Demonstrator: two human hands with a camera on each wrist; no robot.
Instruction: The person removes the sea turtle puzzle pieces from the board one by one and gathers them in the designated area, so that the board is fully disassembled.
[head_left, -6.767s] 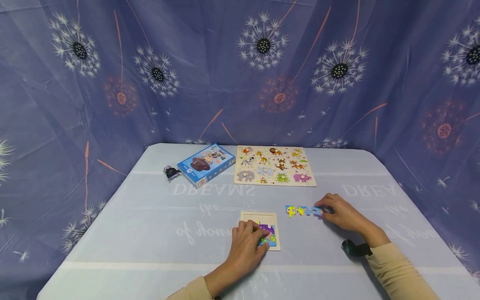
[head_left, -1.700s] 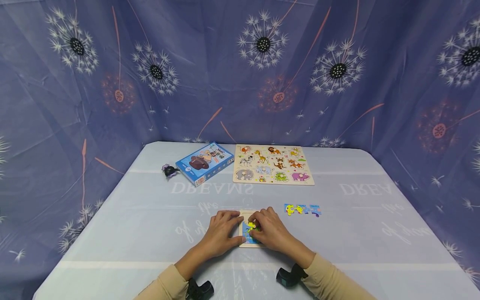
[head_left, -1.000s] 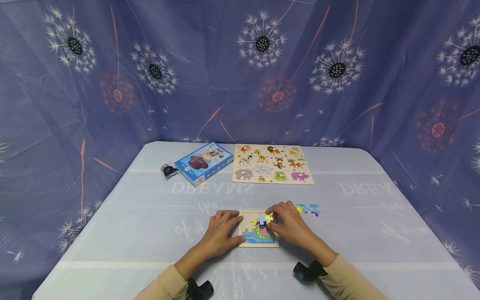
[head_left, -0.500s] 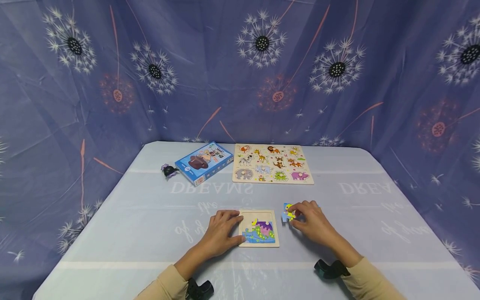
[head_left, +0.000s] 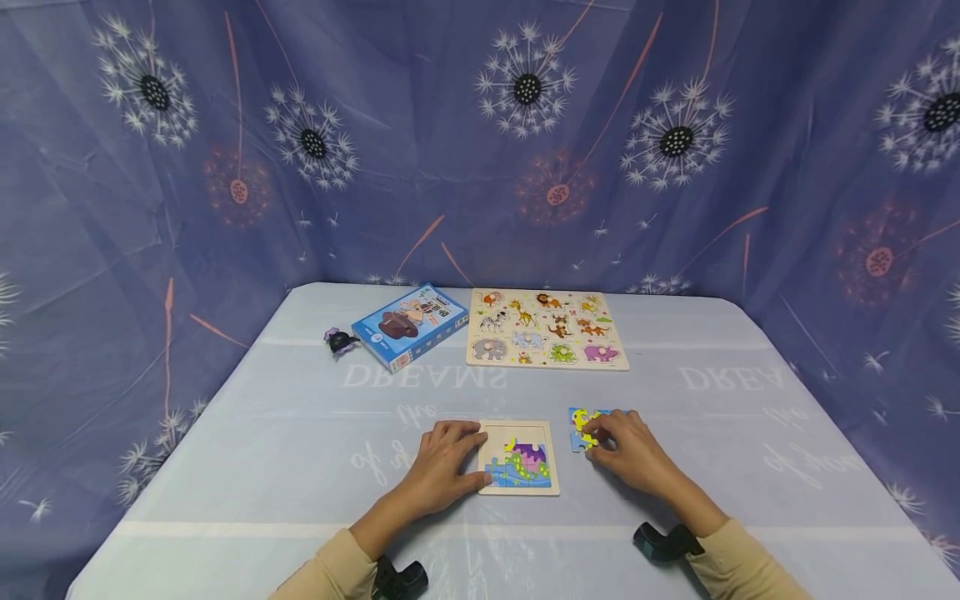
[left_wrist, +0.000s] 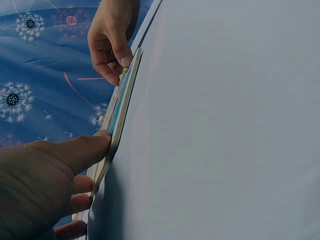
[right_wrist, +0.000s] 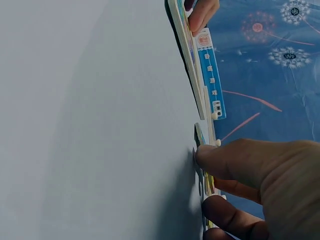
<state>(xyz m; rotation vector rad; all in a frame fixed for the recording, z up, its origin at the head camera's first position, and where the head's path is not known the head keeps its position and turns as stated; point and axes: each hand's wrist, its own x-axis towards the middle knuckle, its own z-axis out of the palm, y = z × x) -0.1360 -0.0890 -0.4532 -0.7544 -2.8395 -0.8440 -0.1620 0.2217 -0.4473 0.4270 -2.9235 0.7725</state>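
From the head view, I see a pale, patterned tablecloth with a small, square, light wooden frame on it. Purple, pink, green and blue puzzle bits fill its near part. The left hand rests on the frame's left edge, thumb and fingers spread and loose. Off to the right, the right hand pinches a flat blue-and-yellow puzzle piece, just beside more blue-and-yellow loose pieces. Farther back are a flat blue box and a big wooden animal board.

From the left wrist, the left thumb lies on the frame's edge, with the other fingers along its side.

From the right wrist, the right thumb presses on the pinched piece, and its fingers sit close by. The frame is near.
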